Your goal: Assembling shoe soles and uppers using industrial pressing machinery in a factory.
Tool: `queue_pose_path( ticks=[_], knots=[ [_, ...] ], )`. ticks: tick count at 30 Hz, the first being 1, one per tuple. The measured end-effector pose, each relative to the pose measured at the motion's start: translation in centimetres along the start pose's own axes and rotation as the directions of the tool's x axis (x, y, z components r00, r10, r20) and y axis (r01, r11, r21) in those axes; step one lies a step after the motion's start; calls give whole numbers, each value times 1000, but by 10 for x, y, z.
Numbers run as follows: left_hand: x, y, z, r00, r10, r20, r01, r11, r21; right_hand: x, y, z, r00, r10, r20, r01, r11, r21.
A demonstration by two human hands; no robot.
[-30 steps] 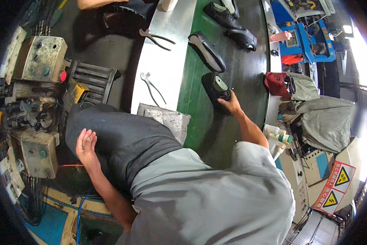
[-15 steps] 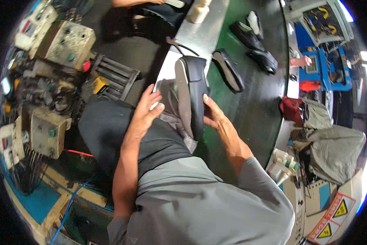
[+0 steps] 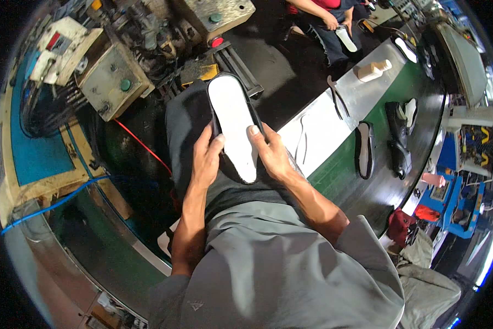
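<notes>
I hold a black shoe upside down over my lap, its white sole facing up. My left hand grips its left edge with the thumb on the sole. My right hand grips the right edge, thumb pressed on the white sole too. The shoe's toe points away from me toward the grey machine.
A green conveyor belt on my right carries more black shoes and a sole-up shoe. Pliers and a white bottle lie on its steel edge. Another person sits beyond. A red cable and a blue cable run at left.
I took the shoe off the belt with my right hand, brought it to my lap and turned it sole up; my left hand came up and now holds it too.
</notes>
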State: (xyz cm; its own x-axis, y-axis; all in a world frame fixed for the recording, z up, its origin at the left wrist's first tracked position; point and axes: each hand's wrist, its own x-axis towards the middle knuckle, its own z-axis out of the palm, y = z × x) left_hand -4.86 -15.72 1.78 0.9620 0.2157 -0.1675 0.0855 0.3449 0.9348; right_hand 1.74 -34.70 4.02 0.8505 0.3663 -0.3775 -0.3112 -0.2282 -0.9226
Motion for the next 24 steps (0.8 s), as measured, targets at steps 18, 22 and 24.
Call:
queue_pose_path(
  ticks=[18, 22, 24],
  knots=[
    [55, 75, -69, 984, -88, 152, 84, 996, 32, 18, -56, 11, 913, -174, 370, 294, 909, -297],
    [53, 92, -56, 980, -52, 192, 35, 996, 87, 48, -94, 31, 891, -180, 417, 284, 937, -204],
    [53, 92, -58, 981, -14, 193, -19, 985, 170, 51, -100, 32, 884, -126, 450, 195, 975, -110]
  ],
)
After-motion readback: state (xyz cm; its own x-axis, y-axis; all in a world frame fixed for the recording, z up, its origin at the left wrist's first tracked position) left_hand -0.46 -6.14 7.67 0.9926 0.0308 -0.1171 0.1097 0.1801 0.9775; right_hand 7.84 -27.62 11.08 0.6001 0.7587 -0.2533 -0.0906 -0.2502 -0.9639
